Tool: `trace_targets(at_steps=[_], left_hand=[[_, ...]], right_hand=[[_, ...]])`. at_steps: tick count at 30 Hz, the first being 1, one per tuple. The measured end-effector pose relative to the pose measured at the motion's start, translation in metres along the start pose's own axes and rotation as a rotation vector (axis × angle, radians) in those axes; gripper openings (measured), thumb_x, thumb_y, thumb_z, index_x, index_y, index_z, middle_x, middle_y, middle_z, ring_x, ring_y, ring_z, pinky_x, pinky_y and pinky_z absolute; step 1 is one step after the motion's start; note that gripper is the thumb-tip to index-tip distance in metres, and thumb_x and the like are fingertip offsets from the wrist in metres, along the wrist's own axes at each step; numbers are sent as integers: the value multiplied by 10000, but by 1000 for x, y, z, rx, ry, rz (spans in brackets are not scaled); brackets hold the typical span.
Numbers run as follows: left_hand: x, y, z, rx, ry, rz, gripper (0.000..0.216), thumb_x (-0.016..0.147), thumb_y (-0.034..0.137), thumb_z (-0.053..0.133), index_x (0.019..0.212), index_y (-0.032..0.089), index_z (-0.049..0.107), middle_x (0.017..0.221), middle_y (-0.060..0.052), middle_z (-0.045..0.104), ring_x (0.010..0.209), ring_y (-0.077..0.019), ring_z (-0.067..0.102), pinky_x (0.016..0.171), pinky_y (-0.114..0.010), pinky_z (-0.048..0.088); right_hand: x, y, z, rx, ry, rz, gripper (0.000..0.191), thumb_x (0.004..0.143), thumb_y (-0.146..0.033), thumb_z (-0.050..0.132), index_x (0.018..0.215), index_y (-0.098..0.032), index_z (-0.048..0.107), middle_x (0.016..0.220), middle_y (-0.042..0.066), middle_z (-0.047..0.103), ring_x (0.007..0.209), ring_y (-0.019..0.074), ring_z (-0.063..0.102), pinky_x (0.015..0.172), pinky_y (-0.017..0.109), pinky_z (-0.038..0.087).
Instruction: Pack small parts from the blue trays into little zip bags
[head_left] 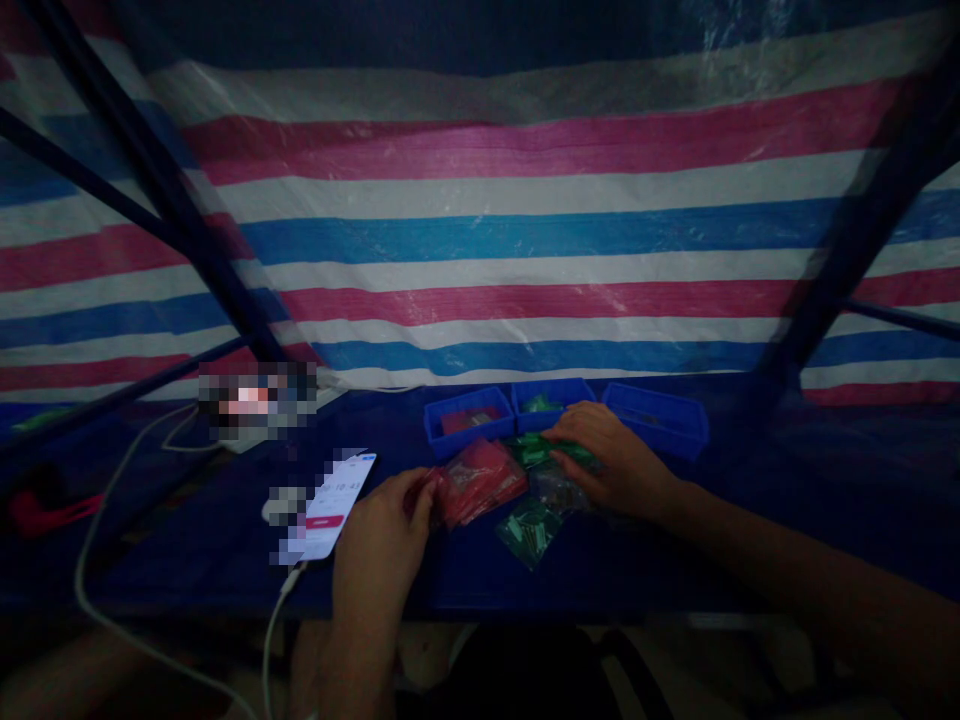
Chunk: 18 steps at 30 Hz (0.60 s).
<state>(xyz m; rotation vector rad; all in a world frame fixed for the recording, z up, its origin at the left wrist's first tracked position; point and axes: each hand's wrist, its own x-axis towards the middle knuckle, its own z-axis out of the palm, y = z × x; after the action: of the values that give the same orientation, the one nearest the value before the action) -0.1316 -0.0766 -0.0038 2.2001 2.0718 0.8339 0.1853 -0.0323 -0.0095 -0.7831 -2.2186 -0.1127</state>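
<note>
phone (335, 505) lit, cabled | 3 blue bins (660, 420) | striped tarp (525, 230) behind

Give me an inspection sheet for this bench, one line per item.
Surface: dark blue table, dimly lit.
Job's things: red packets in a stack; green packets beside them; three blue bins at the back, one with red contents, one with green.
Clutter: lit phone left of the packets.
Grippers: left hand touches the red packets' edge; right hand rests flat on green packets.
Cables: white cable plugged into the phone; another white cable loops at the left.
Surroundings: striped tarp behind, dark frame poles at both sides.
</note>
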Motion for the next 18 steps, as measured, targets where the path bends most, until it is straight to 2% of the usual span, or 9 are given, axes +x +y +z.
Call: trace_targets(at_steps=[2,5,7,11,13,15,16,18], left_hand=[[1,6,-4,-15,113,51,264,986,344,546,1112,232,749,1117,-66,782,998,-283,730,911,-416,541],[6,29,-14,-95,294,222,237,990,325,575,1125,228,742,1128,-61,770,1017,-260,711,948,-412,526],[14,52,-21,-216,324,359,210,989,300,598,1121,229,744,1122,-45,767,998,-216,714,948,-364,532],[36,99,-27,-420,198,583,197,991,276,611,1120,236,755,1076,-31,778,978,-184,718,906,-324,549],[48,116,-26,-492,58,659,203,993,282,611,1129,252,758,1087,-23,778,979,-178,720,905,-323,549],[58,126,-23,-575,-107,733,205,996,311,611,1123,265,766,1080,-17,780,983,-176,721,906,-318,547],[63,128,-19,-618,-155,744,211,993,337,617,1117,262,771,1081,-22,781,990,-185,720,909,-323,546],[71,127,-11,-703,-200,708,252,1003,378,590,1100,243,779,1105,-48,778,1034,-217,711,938,-354,539]], right_hand=[[0,0,0,17,3,7,259,963,-232,607,1220,-221,638,1120,106,726,1117,299,641,1030,551,471],[-1,-1,-1,72,29,43,310,958,-237,614,1268,-241,619,1150,107,722,1126,304,643,1017,554,487],[-2,-3,-3,150,51,91,403,948,-264,642,1345,-253,574,1222,117,699,1161,305,638,1023,546,500],[-4,-6,-2,443,125,208,669,896,-340,737,1488,-264,435,1394,129,619,1248,295,626,1060,492,521],[-4,-5,0,557,203,293,579,902,-354,733,1428,-273,503,1355,107,657,1204,279,663,1036,458,545],[-4,-2,1,628,250,382,361,916,-362,710,1255,-271,631,1219,72,730,1093,260,714,969,424,579],[-4,-1,2,663,260,428,276,912,-369,711,1165,-266,671,1143,57,755,1022,252,734,917,408,597],[-2,0,1,737,275,519,238,868,-389,750,1058,-255,700,1019,42,779,892,244,750,800,377,616]])
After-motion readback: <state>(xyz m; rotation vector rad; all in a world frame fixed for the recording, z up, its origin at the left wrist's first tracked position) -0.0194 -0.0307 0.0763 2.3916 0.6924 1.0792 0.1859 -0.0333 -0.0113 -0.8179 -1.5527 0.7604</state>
